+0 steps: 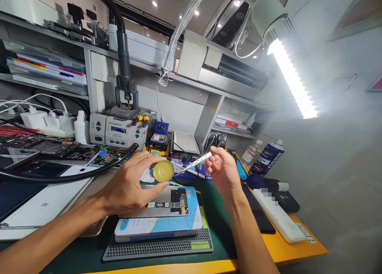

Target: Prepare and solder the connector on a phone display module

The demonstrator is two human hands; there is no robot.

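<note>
My left hand [131,184] holds a small round tin of yellow paste [163,171] between thumb and fingers, lifted above the bench. My right hand [222,168] pinches a pair of metal tweezers [194,163], whose tips point left and nearly touch the tin's rim. Below both hands an opened phone [170,202] lies back-up on a blue and white box [161,222], which rests on a ribbed grey mat [158,246].
A soldering station [119,130] and hot-air nozzle stand at the back. Circuit boards and phones [44,150] lie to the left, a white box [38,206] nearer. Bottles [267,156] and a white power strip [280,216] sit on the right. A bright lamp [292,79] hangs overhead.
</note>
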